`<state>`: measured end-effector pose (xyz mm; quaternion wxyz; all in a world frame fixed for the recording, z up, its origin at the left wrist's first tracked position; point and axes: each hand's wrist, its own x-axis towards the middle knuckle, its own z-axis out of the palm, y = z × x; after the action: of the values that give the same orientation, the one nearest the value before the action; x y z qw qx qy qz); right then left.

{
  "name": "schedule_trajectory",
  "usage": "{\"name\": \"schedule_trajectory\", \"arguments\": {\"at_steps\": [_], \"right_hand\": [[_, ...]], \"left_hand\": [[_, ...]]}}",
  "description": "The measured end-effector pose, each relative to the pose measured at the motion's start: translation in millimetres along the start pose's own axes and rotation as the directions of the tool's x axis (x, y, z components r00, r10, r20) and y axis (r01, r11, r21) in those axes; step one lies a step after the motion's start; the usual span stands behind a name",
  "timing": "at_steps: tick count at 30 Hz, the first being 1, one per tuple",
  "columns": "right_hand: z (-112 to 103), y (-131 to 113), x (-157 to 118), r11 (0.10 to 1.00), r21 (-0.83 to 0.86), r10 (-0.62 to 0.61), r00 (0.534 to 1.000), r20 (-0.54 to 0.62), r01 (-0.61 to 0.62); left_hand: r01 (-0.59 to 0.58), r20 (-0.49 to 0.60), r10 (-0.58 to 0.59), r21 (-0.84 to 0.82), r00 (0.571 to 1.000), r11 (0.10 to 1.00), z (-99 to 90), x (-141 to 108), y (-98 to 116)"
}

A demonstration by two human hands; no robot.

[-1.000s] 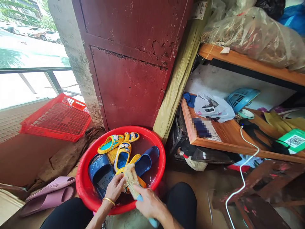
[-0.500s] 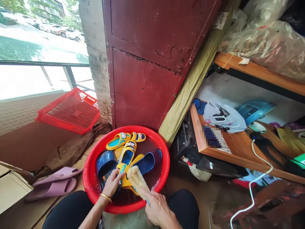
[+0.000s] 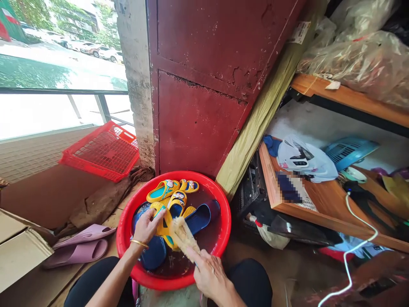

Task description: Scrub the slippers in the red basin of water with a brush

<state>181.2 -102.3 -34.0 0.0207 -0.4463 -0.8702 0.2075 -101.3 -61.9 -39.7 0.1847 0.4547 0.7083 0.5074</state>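
Left hand (image 3: 146,227) clenches a yellow slipper (image 3: 162,222) against the bristle brush (image 3: 182,236) head. Navy slipper (image 3: 154,253) lies right under that grip, all inside the red basin (image 3: 126,238). Right hand (image 3: 209,276) grasps the brush, handle hidden in that fist. Risk: wet plastic slips from the left grip, brush skids, water (image 3: 204,238) slops over the rim. Slipper's underside hidden; water depth unclear.

Slippers (image 3: 162,190) in basin (image 3: 159,281); slides (image 3: 76,251) left of basin; crate (image 3: 102,151) behind slides.
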Motion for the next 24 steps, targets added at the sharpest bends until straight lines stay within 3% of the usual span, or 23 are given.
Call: {"name": "schedule_trajectory", "arguments": {"at_steps": [2,4,7,9,11,15,18,20,24], "right_hand": [[11,27,-17,0.998,0.016,0.056,0.998,-0.037,-0.055],[13,44,-24,0.993,0.088,0.094,0.981,-0.167,-0.08],[1,41,-16,0.968,0.241,0.017,0.932,-0.361,0.075],[-11,25,-2,0.963,0.228,-0.048,0.921,-0.387,0.146],[-20,8,13,0.991,0.106,-0.04,0.946,-0.323,0.078],[-34,-10,48,0.982,-0.077,0.153,0.963,-0.22,-0.174],[-44,-3,64,0.969,-0.082,0.215,0.958,-0.189,-0.234],[-45,4,61,0.972,-0.067,0.212,0.96,-0.183,-0.227],[-20,9,34,0.989,-0.079,0.12,0.989,-0.083,-0.126]], "left_hand": [[-0.207,0.076,0.195,0.217,0.978,0.954,-7.5,5,5],[-0.377,0.177,0.334,0.355,0.926,0.855,-5.6,1,13],[-0.529,0.291,0.445,0.382,0.847,0.758,16.4,-19,23],[-0.584,0.328,0.49,0.324,0.808,0.744,39.5,-37,25],[-0.586,0.336,0.495,0.275,0.801,0.762,63.3,-55,22],[-0.555,0.373,0.452,0.241,0.81,0.796,94.4,-84,7],[-0.565,0.397,0.444,0.269,0.803,0.78,97.5,-93,-5],[-0.537,0.379,0.416,0.313,0.827,0.783,94.1,-92,-12],[-0.467,0.342,0.353,0.348,0.871,0.813,88.6,-83,-21]]}}
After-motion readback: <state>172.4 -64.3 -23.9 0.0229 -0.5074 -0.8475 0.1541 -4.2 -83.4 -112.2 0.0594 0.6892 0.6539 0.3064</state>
